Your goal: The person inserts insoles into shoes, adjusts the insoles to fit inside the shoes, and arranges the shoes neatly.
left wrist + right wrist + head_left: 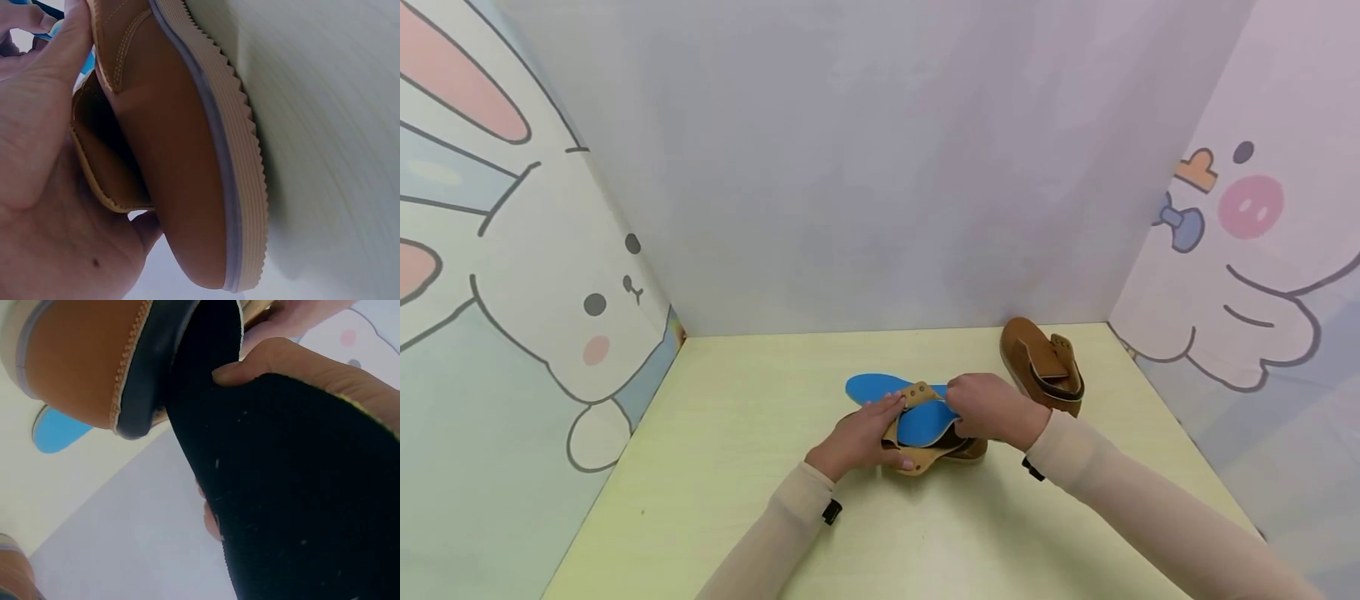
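My left hand [861,437] grips a brown shoe [181,156], its fingers on the far eyelet flap and its thumb on the near one. The shoe's ridged pale sole faces the table in the left wrist view. Above the shoe's opening, my right hand [996,408] pinches an insole [925,425], blue on top. The right wrist view shows the insole's black underside [300,481], with the thumb on it and one end inside the shoe opening. Part of the shoe's inside is hidden by the insole.
A second blue insole [874,387] lies on the pale table [737,400] just behind the shoe. The other brown shoe [1037,358] stands at the back right, near the grey back wall [865,183]. Walls printed with cartoon animals rise on both sides.
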The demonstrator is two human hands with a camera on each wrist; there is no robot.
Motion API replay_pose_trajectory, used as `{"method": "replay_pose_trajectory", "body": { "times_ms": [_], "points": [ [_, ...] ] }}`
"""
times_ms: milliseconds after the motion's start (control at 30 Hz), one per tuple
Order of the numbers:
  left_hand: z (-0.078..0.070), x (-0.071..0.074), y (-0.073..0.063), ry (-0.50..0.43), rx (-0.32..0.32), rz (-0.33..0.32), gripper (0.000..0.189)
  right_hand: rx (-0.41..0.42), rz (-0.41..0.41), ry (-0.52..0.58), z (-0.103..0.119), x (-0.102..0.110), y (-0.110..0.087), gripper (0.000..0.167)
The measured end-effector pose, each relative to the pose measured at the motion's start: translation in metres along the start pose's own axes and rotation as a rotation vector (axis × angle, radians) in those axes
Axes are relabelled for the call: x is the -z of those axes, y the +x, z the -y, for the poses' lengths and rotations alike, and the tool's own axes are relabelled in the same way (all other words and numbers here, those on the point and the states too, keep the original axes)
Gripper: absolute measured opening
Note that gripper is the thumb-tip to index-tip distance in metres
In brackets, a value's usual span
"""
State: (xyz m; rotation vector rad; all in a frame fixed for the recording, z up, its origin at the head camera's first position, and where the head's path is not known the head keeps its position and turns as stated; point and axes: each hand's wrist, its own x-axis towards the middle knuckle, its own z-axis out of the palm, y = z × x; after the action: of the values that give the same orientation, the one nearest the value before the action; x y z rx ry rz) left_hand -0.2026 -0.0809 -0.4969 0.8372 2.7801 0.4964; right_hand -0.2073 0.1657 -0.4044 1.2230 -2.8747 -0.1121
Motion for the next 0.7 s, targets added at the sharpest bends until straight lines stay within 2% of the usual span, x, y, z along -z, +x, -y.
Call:
{"method": "replay_pose_trajectory", "body": {
  "times_ms": [467, 700],
  "points": [
    [0.000, 0.000, -0.003, -0.003, 0.000, -0.003, 0.105, 0.000, 0.018, -0.006, 0.010, -0.010, 0.011, 0.008],
    [-0.002, 0.000, -0.001, -0.009, -0.002, -0.005, 0.105, 0.014, 0.029, 0.006, 0.012, -0.022, 0.020, 0.010]
  ]
}}
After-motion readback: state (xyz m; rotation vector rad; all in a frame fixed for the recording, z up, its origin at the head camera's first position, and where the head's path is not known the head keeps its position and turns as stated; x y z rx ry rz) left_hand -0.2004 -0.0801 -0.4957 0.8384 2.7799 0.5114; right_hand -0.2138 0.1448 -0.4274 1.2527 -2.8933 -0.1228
